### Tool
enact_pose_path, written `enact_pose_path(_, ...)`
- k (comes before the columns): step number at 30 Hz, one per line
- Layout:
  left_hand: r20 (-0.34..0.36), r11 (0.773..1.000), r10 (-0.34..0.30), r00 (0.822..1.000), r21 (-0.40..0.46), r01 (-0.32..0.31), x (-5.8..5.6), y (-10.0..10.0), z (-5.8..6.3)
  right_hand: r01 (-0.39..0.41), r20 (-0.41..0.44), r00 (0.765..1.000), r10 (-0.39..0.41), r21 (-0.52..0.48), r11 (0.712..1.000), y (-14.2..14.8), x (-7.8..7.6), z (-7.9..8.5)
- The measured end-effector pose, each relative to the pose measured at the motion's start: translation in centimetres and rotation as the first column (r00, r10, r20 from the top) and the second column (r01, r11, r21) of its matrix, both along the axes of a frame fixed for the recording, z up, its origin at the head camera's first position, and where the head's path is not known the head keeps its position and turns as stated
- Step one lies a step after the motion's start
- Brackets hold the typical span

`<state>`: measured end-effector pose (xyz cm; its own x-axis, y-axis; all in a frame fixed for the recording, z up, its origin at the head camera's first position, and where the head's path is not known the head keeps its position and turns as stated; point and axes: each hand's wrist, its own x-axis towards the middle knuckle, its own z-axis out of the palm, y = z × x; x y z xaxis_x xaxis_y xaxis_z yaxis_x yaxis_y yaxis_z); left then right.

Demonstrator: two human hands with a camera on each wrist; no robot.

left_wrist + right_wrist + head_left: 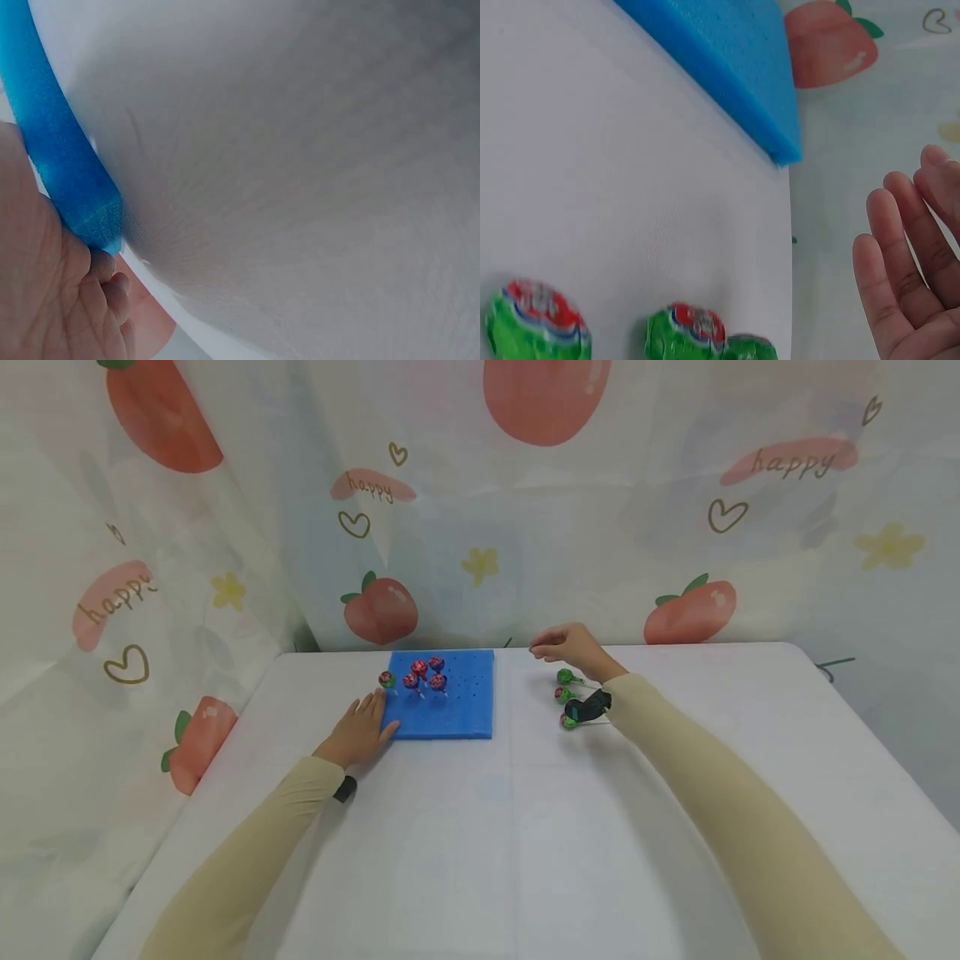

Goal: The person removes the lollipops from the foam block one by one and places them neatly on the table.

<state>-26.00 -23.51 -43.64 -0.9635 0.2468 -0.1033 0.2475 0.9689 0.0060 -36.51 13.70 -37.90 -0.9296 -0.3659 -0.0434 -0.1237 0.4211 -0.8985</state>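
A blue foam board [457, 718] dotted with small holes lies at the table's far side. Several red and purple lollipops [420, 668] stand in its left half, and a green-and-red lollipop [386, 678] is by its left edge. My left hand [358, 727] rests at that left edge, fingers straight and thumb over the front corner. In the left wrist view the palm [37, 262] lies against the foam's side. My right hand [573, 647] is raised right of the board, fingers extended and slightly bent, holding nothing. Beneath it lie three green-wrapped lollipops [564, 695].
A white cloth covers the table [465, 852]. Behind it hangs a printed curtain [555, 543] with fruit, hearts and "happy" lettering, close to the table's far edge. Dark cameras are strapped to both wrists.
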Motion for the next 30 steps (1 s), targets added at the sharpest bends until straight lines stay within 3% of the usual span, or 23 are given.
enact_pose_path(11,-0.015,1.0,-0.001,1.0,0.012,0.001,-0.3,-0.1,-0.1,-0.072,-0.003,0.997,0.072,-0.024,0.997,-5.6,0.8,0.4)
enact_pose_path(22,-0.017,1.0,0.0,1.0,0.015,0.001,-0.5,-0.3,-0.8,-0.128,-0.011,0.992,0.128,-0.019,0.992,-9.9,1.6,-1.3)
enact_pose_path(30,-0.016,1.0,0.005,1.0,0.001,-0.005,-0.4,-0.2,-0.6,-0.124,0.001,0.992,0.124,-0.027,0.992,-11.5,2.2,-2.5)
